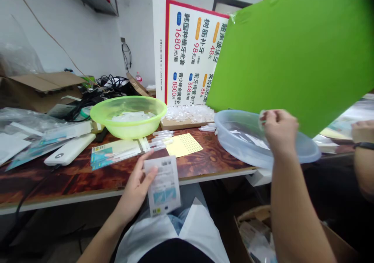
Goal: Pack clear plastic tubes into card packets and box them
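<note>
My left hand [137,187] holds a small white printed sachet [163,185] by its left edge, just below the table's front edge. My right hand [279,130] is raised over the clear blue plastic basin [233,132], fingers pinched on a small clear item I cannot make out. A large green sheet [295,48] stands tilted behind that hand. A yellow-green bowl [128,117] with clear pieces inside sits at the middle of the table.
Flat packets [113,152], a yellow sticker sheet [184,144], small white tubes [162,136] and a white power bank [70,150] lie on the wooden table. A printed price board [189,52] stands behind. Another person's arm [362,150] is at right. A cardboard box [254,228] sits below.
</note>
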`<state>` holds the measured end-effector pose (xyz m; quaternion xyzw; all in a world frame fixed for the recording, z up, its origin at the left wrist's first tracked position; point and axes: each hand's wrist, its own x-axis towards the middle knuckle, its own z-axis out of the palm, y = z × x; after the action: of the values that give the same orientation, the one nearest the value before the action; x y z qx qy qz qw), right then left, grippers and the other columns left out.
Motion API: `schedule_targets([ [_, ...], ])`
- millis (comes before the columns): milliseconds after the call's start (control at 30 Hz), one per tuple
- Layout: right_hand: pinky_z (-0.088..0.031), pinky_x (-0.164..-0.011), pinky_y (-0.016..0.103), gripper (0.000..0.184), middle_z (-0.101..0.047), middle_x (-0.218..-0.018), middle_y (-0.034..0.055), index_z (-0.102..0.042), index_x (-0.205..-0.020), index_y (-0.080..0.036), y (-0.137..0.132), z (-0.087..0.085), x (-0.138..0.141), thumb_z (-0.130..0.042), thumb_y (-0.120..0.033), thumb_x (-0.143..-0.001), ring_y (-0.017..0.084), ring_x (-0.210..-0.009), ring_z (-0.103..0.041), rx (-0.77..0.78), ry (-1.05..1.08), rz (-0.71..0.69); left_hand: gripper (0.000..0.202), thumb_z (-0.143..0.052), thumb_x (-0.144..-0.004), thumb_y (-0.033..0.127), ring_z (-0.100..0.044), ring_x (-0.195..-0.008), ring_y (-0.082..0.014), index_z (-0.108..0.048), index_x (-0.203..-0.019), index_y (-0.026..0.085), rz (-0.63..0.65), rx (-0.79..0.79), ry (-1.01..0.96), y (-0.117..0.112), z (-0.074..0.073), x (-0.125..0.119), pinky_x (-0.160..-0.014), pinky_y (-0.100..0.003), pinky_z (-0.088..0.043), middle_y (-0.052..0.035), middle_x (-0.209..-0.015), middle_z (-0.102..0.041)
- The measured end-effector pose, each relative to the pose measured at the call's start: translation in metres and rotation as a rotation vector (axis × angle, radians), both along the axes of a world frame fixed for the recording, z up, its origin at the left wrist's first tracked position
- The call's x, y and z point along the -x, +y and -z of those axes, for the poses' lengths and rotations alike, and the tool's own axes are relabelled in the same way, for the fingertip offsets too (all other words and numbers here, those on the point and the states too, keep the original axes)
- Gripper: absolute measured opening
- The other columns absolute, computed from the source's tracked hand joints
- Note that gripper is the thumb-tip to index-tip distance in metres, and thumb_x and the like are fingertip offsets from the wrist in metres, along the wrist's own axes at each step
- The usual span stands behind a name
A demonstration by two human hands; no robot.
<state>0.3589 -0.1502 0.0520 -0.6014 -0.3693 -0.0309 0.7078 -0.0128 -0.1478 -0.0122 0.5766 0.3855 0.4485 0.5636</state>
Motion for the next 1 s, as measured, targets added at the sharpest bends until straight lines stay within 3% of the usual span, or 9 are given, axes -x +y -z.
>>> schedule_targets([
  [100,-0.032,-0.056,0.036,0.023,-0.067,-0.062,0.0118,-0.065,-0.055,0.001,0.0,-0.003,-0.017,-0.071,-0.018,-0.068,0.014,-0.059,-0.061,0.327,0.044,-0.157,0.064,-0.066,-0.087,0.046,-0.067,-0.107,-0.0248,-0.04,-0.141,0.022,-0.067,-0.083,0.008,0.017,-0.003,0.005,-0.084,-0.032,-0.057,-0.0104,-0.125,-0.067],
  [167,-0.033,-0.055,0.034,0.021,-0.067,-0.06,0.0102,-0.07,-0.06,0.001,-0.002,-0.004,-0.018,-0.072,-0.019,-0.066,0.011,-0.053,-0.058,0.406,0.062,-0.218,0.061,-0.067,-0.086,0.045,-0.067,-0.107,-0.0236,-0.044,-0.138,0.023,-0.092,-0.12,0.017,0.023,-0.004,0.007,-0.083,-0.03,-0.057,-0.0092,-0.125,-0.067],
  [300,-0.024,-0.049,0.031,0.025,-0.055,-0.047,-0.0012,-0.074,-0.076,-0.001,-0.002,-0.004,-0.003,-0.064,-0.024,-0.077,0.002,-0.041,-0.04,0.291,0.107,-0.177,0.065,-0.069,-0.085,0.045,-0.07,-0.095,-0.0218,-0.042,-0.141,0.024,-0.066,-0.105,0.024,0.022,-0.006,0.004,-0.081,-0.03,-0.056,-0.0065,-0.108,-0.073],
  [400,-0.024,-0.044,0.024,0.021,-0.058,-0.056,-0.0041,-0.075,-0.09,-0.011,-0.007,0.008,0.04,-0.069,-0.028,-0.081,0.002,-0.041,-0.036,0.182,0.128,-0.249,0.068,-0.069,-0.084,0.044,-0.07,-0.09,-0.0226,-0.04,-0.142,0.023,-0.021,-0.048,-0.006,0.011,-0.008,-0.004,-0.078,-0.031,-0.056,-0.0065,-0.102,-0.074],
  [467,-0.033,-0.042,0.02,0.03,-0.063,-0.063,-0.0026,-0.074,-0.102,-0.02,-0.021,0.025,0.084,-0.074,-0.04,-0.079,0.007,-0.045,-0.046,0.221,0.171,-0.615,0.066,-0.069,-0.085,0.043,-0.07,-0.087,-0.0214,-0.041,-0.141,0.023,0.018,-0.002,-0.031,0.0,-0.01,-0.01,-0.075,-0.029,-0.056,-0.0057,-0.099,-0.074],
  [567,-0.054,-0.065,0.028,0.051,-0.072,-0.098,0.0053,-0.068,-0.116,-0.025,-0.05,0.055,0.152,-0.082,-0.043,-0.071,0.02,-0.085,-0.067,0.291,0.359,-1.201,0.058,-0.067,-0.087,0.043,-0.069,-0.086,-0.0198,-0.045,-0.138,0.025,0.083,0.04,-0.044,-0.02,-0.01,-0.016,-0.075,-0.027,-0.055,-0.0053,-0.101,-0.073],
  [600,-0.055,-0.069,0.029,0.053,-0.071,-0.106,0.0065,-0.066,-0.119,-0.024,-0.06,0.065,0.169,-0.082,-0.044,-0.072,0.021,-0.093,-0.067,0.33,0.488,-1.29,0.056,-0.066,-0.087,0.043,-0.069,-0.085,-0.0193,-0.046,-0.136,0.025,0.1,0.054,-0.035,-0.027,-0.009,-0.016,-0.074,-0.026,-0.055,-0.0052,-0.101,-0.073],
  [767,-0.049,-0.063,0.02,0.041,-0.072,-0.093,0.0038,-0.069,-0.11,-0.023,-0.09,0.085,0.202,-0.079,-0.043,-0.075,0.014,-0.079,-0.065,0.364,0.871,-1.21,0.05,-0.063,-0.088,0.05,-0.067,-0.07,-0.0165,-0.051,-0.129,0.025,0.183,0.147,-0.058,-0.05,0.0,-0.011,-0.063,-0.023,-0.053,-0.0017,-0.081,-0.07],
  [1000,-0.049,-0.069,0.025,0.046,-0.071,-0.089,0.0024,-0.067,-0.116,-0.024,-0.083,0.088,0.199,-0.078,-0.032,-0.073,0.014,-0.073,-0.064,0.298,0.918,-1.23,0.038,-0.073,-0.08,0.049,-0.063,-0.066,-0.0148,-0.063,-0.1,0.019,0.033,0.125,-0.043,-0.042,0.011,-0.017,-0.059,-0.022,-0.05,-0.0016,-0.075,-0.07],
])
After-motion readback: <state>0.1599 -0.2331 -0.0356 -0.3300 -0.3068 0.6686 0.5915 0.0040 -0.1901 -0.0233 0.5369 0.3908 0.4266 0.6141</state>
